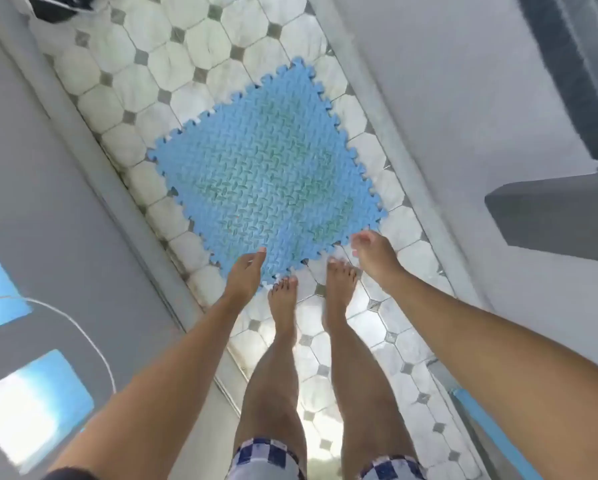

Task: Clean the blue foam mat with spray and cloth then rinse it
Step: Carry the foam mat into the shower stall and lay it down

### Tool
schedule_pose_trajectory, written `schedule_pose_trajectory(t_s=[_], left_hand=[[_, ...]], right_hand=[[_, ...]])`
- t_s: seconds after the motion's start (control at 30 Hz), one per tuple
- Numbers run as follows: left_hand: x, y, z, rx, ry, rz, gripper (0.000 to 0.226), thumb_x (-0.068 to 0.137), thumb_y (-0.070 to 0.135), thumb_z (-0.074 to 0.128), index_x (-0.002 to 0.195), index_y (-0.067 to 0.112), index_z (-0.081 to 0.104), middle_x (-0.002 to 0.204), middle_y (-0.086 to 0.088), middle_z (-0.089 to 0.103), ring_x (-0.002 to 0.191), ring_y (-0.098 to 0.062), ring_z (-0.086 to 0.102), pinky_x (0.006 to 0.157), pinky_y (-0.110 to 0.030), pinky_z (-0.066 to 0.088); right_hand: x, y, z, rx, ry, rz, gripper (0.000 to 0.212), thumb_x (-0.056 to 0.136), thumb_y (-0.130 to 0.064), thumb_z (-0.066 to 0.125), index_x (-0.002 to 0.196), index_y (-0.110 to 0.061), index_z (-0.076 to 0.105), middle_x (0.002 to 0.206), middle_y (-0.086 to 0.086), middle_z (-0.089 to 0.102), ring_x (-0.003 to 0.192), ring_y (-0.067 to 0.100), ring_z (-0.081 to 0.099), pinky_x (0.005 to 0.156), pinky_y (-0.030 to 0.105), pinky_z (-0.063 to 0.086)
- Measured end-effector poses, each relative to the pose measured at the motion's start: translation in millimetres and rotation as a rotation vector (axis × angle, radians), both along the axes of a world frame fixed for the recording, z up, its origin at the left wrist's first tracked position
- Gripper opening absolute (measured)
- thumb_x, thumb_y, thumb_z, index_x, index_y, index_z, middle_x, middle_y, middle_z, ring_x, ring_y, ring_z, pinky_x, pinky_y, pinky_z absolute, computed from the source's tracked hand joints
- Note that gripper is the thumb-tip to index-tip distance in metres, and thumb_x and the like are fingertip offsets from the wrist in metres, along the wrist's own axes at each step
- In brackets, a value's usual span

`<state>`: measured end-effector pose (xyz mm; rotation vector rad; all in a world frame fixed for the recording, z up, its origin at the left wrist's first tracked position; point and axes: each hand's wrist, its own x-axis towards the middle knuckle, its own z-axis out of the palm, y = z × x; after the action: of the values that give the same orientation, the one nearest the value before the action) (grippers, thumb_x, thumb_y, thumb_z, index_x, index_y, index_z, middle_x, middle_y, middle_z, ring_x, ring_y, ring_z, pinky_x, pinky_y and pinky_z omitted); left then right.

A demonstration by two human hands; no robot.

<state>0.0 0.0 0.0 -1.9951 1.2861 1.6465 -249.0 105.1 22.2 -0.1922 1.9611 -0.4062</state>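
Observation:
A blue foam mat (266, 174) with jigsaw edges and greenish stains lies flat on the tiled floor, turned like a diamond. My left hand (243, 273) reaches down over its near corner with straight fingers, holding nothing. My right hand (372, 254) hangs just past the mat's near right edge, fingers loosely curled and empty. My bare feet stand right behind the near corner. No spray bottle or cloth is in view.
The narrow floor (193, 43) of white octagon tiles runs between a grey wall on the left and a white wall on the right. A dark ledge (554, 209) juts out at right. A thin white cord (82, 327) curves at lower left.

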Motion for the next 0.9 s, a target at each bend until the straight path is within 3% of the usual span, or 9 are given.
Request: schedule_pose_trajectory(t_s=[0.13, 0.2, 0.27, 0.43, 0.53, 0.6, 0.7, 0.77, 0.9], left_hand=[[16, 20, -112, 0.169, -0.106, 0.133, 0.035, 0.102, 0.049, 0.055, 0.103, 0.015, 0.063, 0.113, -0.015, 0.066, 0.1, -0.029, 0.065, 0.08, -0.04, 0.056], [24, 33, -155, 0.265, -0.154, 0.137, 0.034, 0.104, 0.042, 0.054, 0.107, 0.01, 0.065, 0.106, -0.014, 0.059, 0.086, -0.026, 0.06, 0.052, -0.032, 0.054], [31, 47, -186, 0.298, -0.178, 0.116, 0.037, 0.105, 0.038, 0.052, 0.124, 0.009, 0.065, 0.108, -0.008, 0.059, 0.09, -0.022, 0.06, 0.039, -0.021, 0.051], [45, 72, -248, 0.313, -0.204, 0.181, 0.039, 0.106, 0.03, 0.052, 0.134, 0.006, 0.062, 0.112, -0.006, 0.057, 0.099, -0.022, 0.057, 0.068, -0.027, 0.05], [47, 80, -264, 0.339, -0.228, 0.252, 0.016, 0.105, 0.022, 0.053, 0.113, 0.014, 0.064, 0.113, -0.006, 0.057, 0.088, -0.019, 0.058, 0.062, -0.028, 0.049], [48, 84, -269, 0.35, -0.206, 0.312, 0.023, 0.103, 0.017, 0.057, 0.124, 0.01, 0.059, 0.112, -0.007, 0.059, 0.077, -0.016, 0.058, 0.059, -0.029, 0.047], [32, 103, -276, 0.304, -0.211, 0.398, 0.029, 0.102, 0.016, 0.058, 0.132, 0.014, 0.055, 0.119, -0.008, 0.063, 0.081, -0.02, 0.063, 0.069, -0.035, 0.051], [27, 115, -286, 0.205, -0.264, 0.361, 0.041, 0.101, 0.021, 0.057, 0.141, 0.016, 0.05, 0.131, -0.008, 0.065, 0.096, -0.027, 0.065, 0.076, -0.04, 0.052], [37, 98, -292, 0.358, -0.124, 0.547, 0.064, 0.092, 0.028, 0.07, 0.148, 0.016, 0.042, 0.129, -0.01, 0.065, 0.102, -0.027, 0.064, 0.067, -0.031, 0.05]], right_hand=[[-2, 6, -121, 0.139, -0.09, -0.011, 0.024, 0.091, -0.028, 0.053, 0.107, -0.018, 0.068, 0.108, 0.01, 0.069, 0.108, 0.032, 0.066, 0.097, 0.047, 0.054], [3, 7, -153, 0.171, -0.108, -0.023, 0.022, 0.091, -0.02, 0.053, 0.108, -0.018, 0.068, 0.104, 0.007, 0.064, 0.101, 0.031, 0.065, 0.092, 0.047, 0.053], [5, 8, -177, 0.212, -0.149, -0.016, 0.032, 0.099, -0.009, 0.051, 0.128, -0.008, 0.063, 0.107, 0.007, 0.06, 0.097, 0.026, 0.061, 0.095, 0.046, 0.054], [-6, 21, -246, 0.277, -0.102, -0.031, 0.05, 0.099, -0.004, 0.044, 0.148, -0.013, 0.048, 0.116, 0.01, 0.058, 0.101, 0.027, 0.062, 0.102, 0.049, 0.054], [-8, 23, -267, 0.295, -0.082, -0.093, 0.056, 0.099, 0.0, 0.04, 0.151, -0.021, 0.045, 0.123, 0.01, 0.058, 0.092, 0.022, 0.062, 0.092, 0.041, 0.059], [-5, 20, -269, 0.294, -0.108, -0.078, 0.055, 0.101, 0.001, 0.039, 0.151, -0.019, 0.045, 0.11, 0.003, 0.059, 0.093, 0.022, 0.055, 0.086, 0.036, 0.058], [-1, 17, -274, 0.267, -0.096, -0.044, 0.04, 0.101, -0.003, 0.042, 0.138, -0.011, 0.054, 0.098, 0.001, 0.052, 0.104, 0.026, 0.052, 0.104, 0.044, 0.052], [-3, 16, -290, 0.258, -0.076, -0.093, 0.03, 0.096, -0.008, 0.048, 0.12, -0.019, 0.062, 0.103, 0.01, 0.058, 0.104, 0.031, 0.06, 0.097, 0.055, 0.056], [-2, 23, -302, 0.258, -0.077, -0.118, 0.013, 0.097, -0.019, 0.055, 0.108, -0.025, 0.053, 0.093, 0.002, 0.056, 0.099, 0.026, 0.058, 0.098, 0.052, 0.055]])
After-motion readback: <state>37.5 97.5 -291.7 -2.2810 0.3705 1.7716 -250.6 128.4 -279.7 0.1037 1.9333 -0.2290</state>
